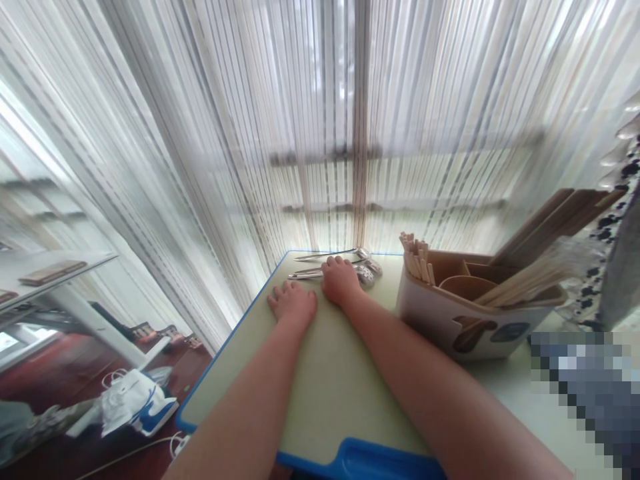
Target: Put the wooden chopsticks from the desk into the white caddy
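My left hand (293,303) lies flat, palm down, on a pale green cutting board (333,393) with a blue rim. My right hand (341,280) rests flat farther along the board, its fingertips over or against the handles of metal kitchen utensils (313,273). These utensils lie at the board's far end, with their metal heads (367,273) just past my right hand. Neither hand grips anything. A white caddy (450,320) holding wooden chopsticks stands to the right of my right hand, apart from it.
Sheer striped curtains (320,133) hang beyond the board. A white shelf (60,273) stands at the left. Below it, a white-and-blue plastic bag (135,403) lies on the reddish floor. Patterned cloth (605,253) hangs at the right, and a pixelated patch covers the lower right corner.
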The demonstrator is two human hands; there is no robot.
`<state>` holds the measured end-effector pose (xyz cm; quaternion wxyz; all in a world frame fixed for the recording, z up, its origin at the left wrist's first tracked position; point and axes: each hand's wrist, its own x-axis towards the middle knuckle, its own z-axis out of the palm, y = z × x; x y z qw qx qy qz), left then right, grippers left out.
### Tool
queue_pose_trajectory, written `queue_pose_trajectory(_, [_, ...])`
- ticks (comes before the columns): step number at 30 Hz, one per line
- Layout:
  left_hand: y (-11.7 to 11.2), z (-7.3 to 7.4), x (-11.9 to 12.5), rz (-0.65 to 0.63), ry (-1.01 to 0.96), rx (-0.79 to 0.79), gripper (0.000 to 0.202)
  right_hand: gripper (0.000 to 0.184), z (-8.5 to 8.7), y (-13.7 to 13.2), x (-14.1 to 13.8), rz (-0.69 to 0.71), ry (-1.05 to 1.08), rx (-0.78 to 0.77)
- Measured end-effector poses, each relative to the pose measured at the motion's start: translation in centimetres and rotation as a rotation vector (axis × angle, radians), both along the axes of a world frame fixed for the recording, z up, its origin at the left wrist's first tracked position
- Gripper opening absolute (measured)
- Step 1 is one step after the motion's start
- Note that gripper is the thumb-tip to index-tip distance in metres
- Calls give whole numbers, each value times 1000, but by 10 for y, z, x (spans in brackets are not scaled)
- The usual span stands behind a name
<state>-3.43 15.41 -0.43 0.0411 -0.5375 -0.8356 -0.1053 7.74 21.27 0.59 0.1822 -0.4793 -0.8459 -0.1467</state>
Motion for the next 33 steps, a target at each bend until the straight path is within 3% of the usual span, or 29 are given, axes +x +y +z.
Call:
queue_pose_trajectory(8, [3,-6,-2,-7,22,44,58,28,-2,1,3,-65,2,-38])
queue_pose_trajectory(33, [1,-2,0,-14,36,11,56,29,2,2,9,-74,-15,-64])
